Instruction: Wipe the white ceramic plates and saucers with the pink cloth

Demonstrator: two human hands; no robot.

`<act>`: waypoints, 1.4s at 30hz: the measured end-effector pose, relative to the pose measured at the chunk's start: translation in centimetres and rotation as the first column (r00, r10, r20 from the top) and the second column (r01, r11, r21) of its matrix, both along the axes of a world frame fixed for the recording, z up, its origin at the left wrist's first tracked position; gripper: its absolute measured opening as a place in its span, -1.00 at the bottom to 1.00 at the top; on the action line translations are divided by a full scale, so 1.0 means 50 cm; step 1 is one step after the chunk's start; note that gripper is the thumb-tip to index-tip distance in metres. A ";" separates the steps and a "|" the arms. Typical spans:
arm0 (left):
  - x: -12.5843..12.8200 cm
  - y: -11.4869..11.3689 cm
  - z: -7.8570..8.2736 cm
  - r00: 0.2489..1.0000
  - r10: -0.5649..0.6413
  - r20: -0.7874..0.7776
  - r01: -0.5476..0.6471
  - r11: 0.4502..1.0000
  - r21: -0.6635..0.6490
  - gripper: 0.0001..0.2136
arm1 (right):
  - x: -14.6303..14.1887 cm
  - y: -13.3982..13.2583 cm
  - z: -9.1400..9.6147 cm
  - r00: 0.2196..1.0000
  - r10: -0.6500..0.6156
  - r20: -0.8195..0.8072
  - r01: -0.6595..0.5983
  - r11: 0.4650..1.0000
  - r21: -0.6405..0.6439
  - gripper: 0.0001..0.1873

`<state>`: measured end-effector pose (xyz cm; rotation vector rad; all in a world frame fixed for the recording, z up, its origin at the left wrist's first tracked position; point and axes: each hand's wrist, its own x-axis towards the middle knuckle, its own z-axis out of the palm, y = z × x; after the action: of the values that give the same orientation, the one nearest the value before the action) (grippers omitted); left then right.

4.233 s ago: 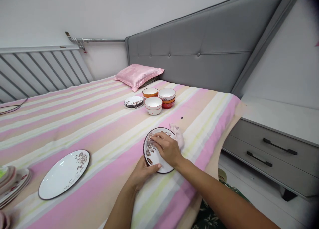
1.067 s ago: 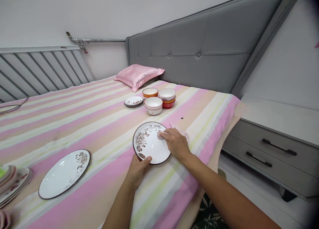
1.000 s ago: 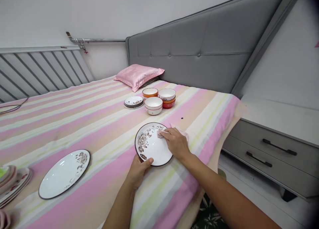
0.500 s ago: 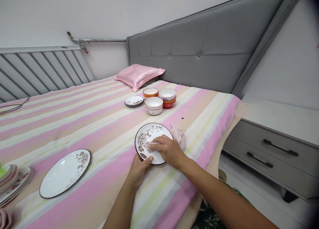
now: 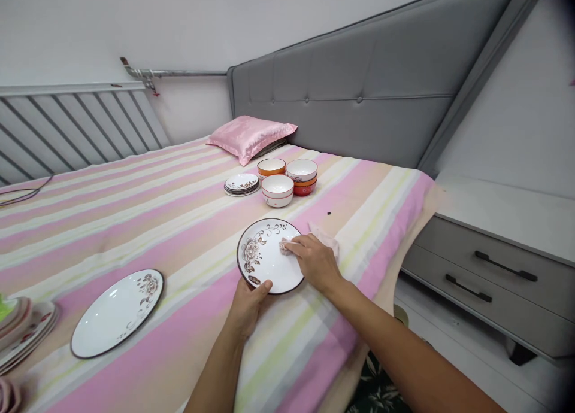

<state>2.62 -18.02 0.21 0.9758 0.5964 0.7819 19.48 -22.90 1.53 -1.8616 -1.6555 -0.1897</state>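
My left hand (image 5: 250, 299) grips the near-left rim of a round white plate (image 5: 274, 269) with a dark edge and a brown flower pattern, thumb on top. In my right hand (image 5: 317, 257) is a bunched pale pink cloth (image 5: 327, 239); a wad of it pokes out by the fingertips and touches the plate's face, while the rest hangs behind the hand. The plate is tilted towards me above the striped bedspread (image 5: 188, 239). Left of it lies a white oval plate (image 5: 112, 317) with a similar flower pattern.
Several stacked bowls (image 5: 278, 191) and a stack of small plates (image 5: 241, 183) stand beyond my hands. More dishes (image 5: 31, 329) are piled at the lower left. A pink pillow (image 5: 251, 136) lies near the grey headboard (image 5: 350, 96). To the right is a drawer cabinet (image 5: 494, 263).
My right hand with the cloth has moved from the plate's middle towards its right side, slightly up. The plate and my left hand have shifted a little left.
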 end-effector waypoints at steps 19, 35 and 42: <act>0.007 -0.001 0.007 0.999 0.042 0.011 -0.042 0.998 -0.056 -0.50 | -0.031 -0.010 0.007 0.953 0.302 0.029 -0.300 0.953 -0.048 -0.70; 0.008 -0.005 0.003 0.997 0.073 -0.033 -0.073 0.997 0.026 -0.41 | 0.004 0.006 -0.008 0.977 -0.202 -0.061 0.207 0.973 0.103 -0.67; -0.001 -0.008 -0.006 0.986 -0.154 -0.070 0.158 0.985 0.065 -0.47 | 0.026 0.009 -0.004 0.970 -0.200 -0.136 0.227 0.949 0.220 -0.66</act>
<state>2.55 -18.42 -0.10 1.1024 0.5439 0.6371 20.80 -22.46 1.34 -1.8319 -1.2940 -0.3498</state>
